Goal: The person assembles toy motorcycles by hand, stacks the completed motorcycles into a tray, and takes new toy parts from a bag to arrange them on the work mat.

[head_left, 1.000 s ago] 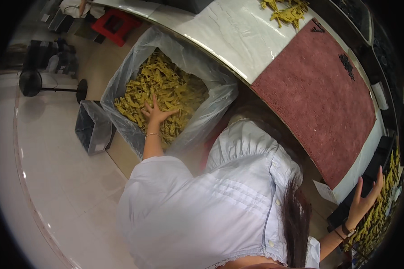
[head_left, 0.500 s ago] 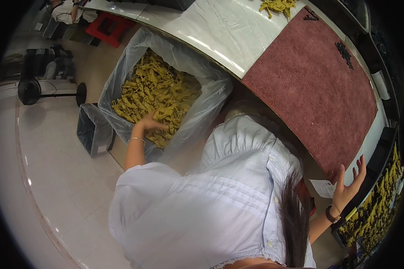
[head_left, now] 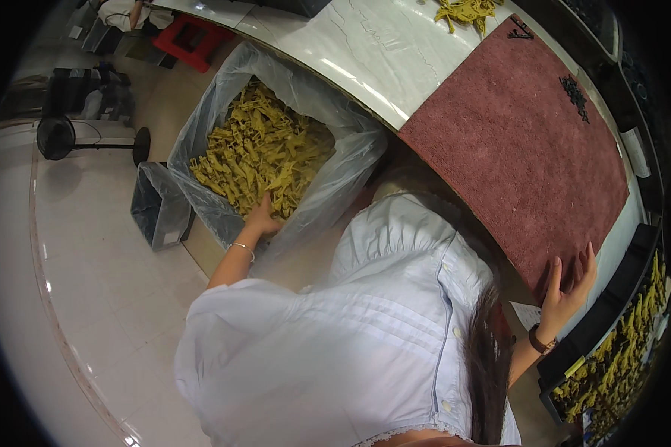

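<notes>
My left hand point(head_left: 262, 217) is at the near edge of a heap of mustard-yellow moulded pieces point(head_left: 257, 145), its fingers apart and touching or just above them. Nothing shows in its grasp. The pieces fill a large box lined with a clear plastic bag point(head_left: 361, 153). On the right, my right hand point(head_left: 570, 292) is open with fingers spread, over the near corner of a dark red mat point(head_left: 522, 149). No object is visible in it. What each piece is in detail is too small to tell.
A black tray point(head_left: 611, 357) of yellow pieces stands at the right. On the mat lie small black parts point(head_left: 574, 97); more yellow pieces point(head_left: 466, 13) sit on the white table point(head_left: 365, 52). A lined bin point(head_left: 160, 208), a fan point(head_left: 56, 138) and a red stool point(head_left: 192, 41) stand left.
My left hand has drawn back toward the box's near edge and turned its fingers away from me. My right hand has moved slightly left and farther, over the mat's corner.
</notes>
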